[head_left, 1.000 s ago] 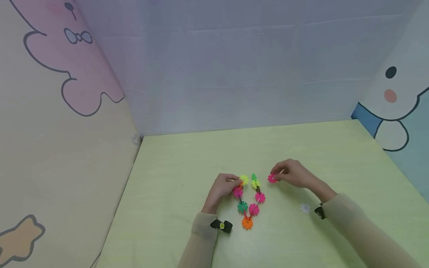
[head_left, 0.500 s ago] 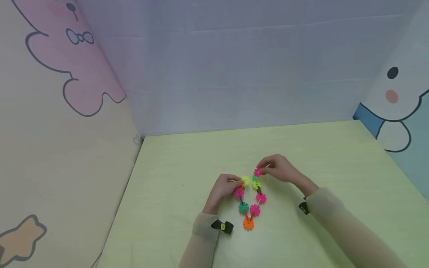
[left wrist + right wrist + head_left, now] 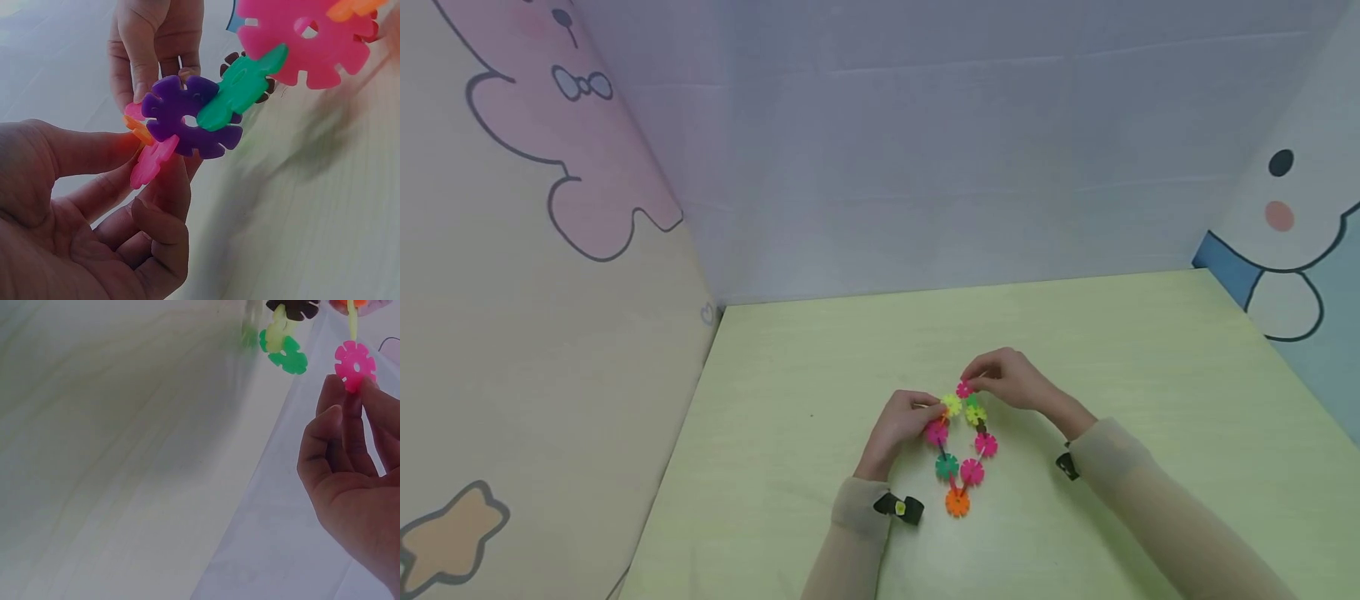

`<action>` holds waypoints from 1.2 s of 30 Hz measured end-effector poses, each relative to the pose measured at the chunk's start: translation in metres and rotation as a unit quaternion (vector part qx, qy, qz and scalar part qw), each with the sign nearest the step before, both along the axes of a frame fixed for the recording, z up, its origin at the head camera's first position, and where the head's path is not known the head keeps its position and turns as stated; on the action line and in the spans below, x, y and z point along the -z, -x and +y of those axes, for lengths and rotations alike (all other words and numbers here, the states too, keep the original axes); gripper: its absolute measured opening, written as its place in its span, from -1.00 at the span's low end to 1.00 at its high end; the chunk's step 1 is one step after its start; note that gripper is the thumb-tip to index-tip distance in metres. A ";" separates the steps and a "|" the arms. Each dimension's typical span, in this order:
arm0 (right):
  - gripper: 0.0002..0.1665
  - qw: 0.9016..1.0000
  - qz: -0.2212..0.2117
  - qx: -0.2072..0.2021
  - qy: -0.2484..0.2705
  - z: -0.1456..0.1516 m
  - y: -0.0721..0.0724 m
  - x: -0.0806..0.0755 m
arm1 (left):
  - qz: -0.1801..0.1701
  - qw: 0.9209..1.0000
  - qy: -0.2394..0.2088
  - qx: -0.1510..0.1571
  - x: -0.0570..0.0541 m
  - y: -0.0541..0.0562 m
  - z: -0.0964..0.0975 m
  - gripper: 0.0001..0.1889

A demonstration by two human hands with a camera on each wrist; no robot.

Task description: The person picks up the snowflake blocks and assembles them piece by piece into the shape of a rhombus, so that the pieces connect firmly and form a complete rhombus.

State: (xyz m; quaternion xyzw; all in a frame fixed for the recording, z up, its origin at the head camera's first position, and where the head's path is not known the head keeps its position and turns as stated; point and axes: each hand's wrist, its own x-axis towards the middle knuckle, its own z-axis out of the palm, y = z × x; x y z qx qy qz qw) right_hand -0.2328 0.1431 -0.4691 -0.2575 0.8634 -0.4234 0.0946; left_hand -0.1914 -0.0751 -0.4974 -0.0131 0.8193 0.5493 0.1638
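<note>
A chain of colourful notched snowflake discs hangs in a loop, with an orange disc [image 3: 957, 502] lowest. My left hand [image 3: 904, 421] pinches its left strand near the top, thumb and finger at a small orange disc [image 3: 139, 128] beside a purple disc [image 3: 187, 119]. My right hand [image 3: 1009, 379] pinches a pink disc [image 3: 356, 365] between thumb and fingertips. That disc's edge meets the yellow disc [image 3: 951, 406] topping the left strand. On the right strand, a green disc [image 3: 289, 356] forms the end, apart from the pink one, with a dark brown disc [image 3: 294, 307] further along.
The pale green-yellow table [image 3: 820, 350] lies under both hands, backed by a plain light curtain [image 3: 887, 167]. Cartoon-printed panels [image 3: 617, 333] stand at the sides.
My right hand has carried the pink disc leftwards, past the green end, to the yellow disc. A white disc on the table has gone out of sight behind the right forearm. The left hand stays put.
</note>
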 end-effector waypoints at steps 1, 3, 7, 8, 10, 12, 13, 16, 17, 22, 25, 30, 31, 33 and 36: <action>-0.90 1.000 0.003 -0.001 -0.001 0.000 0.000 0.000 | -0.001 1.000 0.000 0.000 0.000 0.000 0.000 -0.81; -0.89 1.000 0.005 -0.006 0.000 -0.001 0.000 -0.001 | -0.002 1.000 -0.001 0.000 0.000 0.000 0.000 -0.81; -0.89 1.000 0.002 -0.026 0.006 -0.001 0.001 -0.001 | -0.004 1.000 -0.009 0.003 -0.001 0.000 0.000 -0.82; -0.89 0.999 0.000 -0.031 0.008 -0.001 0.001 -0.001 | -0.005 1.000 -0.012 0.004 -0.001 -0.001 0.000 -0.82; -0.89 0.999 -0.002 -0.039 0.011 -0.001 0.001 -0.002 | -0.007 1.000 -0.016 0.005 -0.002 -0.001 0.000 -0.83; -0.89 0.999 -0.002 -0.046 0.015 -0.001 0.001 -0.002 | -0.008 1.000 -0.018 0.007 -0.003 -0.001 0.000 -0.83; -0.90 0.999 -0.003 -0.049 0.016 -0.001 0.001 -0.003 | -0.008 1.000 -0.019 0.007 -0.004 -0.001 0.000 -0.83; -0.90 0.998 -0.006 -0.055 0.016 -0.001 0.001 -0.004 | -0.005 1.000 -0.019 0.009 -0.004 -0.001 0.000 -0.83; -0.90 0.998 -0.008 -0.056 0.014 -0.001 0.001 -0.004 | -0.005 1.000 -0.019 0.009 -0.004 -0.001 0.000 -0.83; -0.90 0.998 -0.010 -0.061 0.005 0.000 0.002 -0.005 | -0.004 1.000 -0.023 0.009 -0.004 -0.002 0.000 -0.82; -0.91 0.997 0.002 -0.073 0.001 0.001 0.003 -0.006 | -0.002 1.000 -0.026 0.008 -0.003 -0.002 0.000 -0.82; -0.92 0.996 0.027 -0.091 -0.005 0.001 0.005 -0.007 | 0.001 1.000 -0.022 0.011 -0.001 -0.001 0.002 -0.81; -0.93 0.995 0.030 -0.092 -0.005 0.001 0.005 -0.007 | 0.001 1.000 -0.020 0.011 -0.001 -0.001 0.002 -0.81; -0.93 0.995 0.033 -0.094 -0.002 0.000 0.005 -0.008 | 0.004 1.000 -0.014 0.011 -0.001 -0.001 0.003 -0.82; -0.93 0.995 0.037 -0.091 -0.001 0.000 0.005 -0.007 | 0.007 1.000 -0.008 0.011 -0.002 -0.001 0.003 -0.82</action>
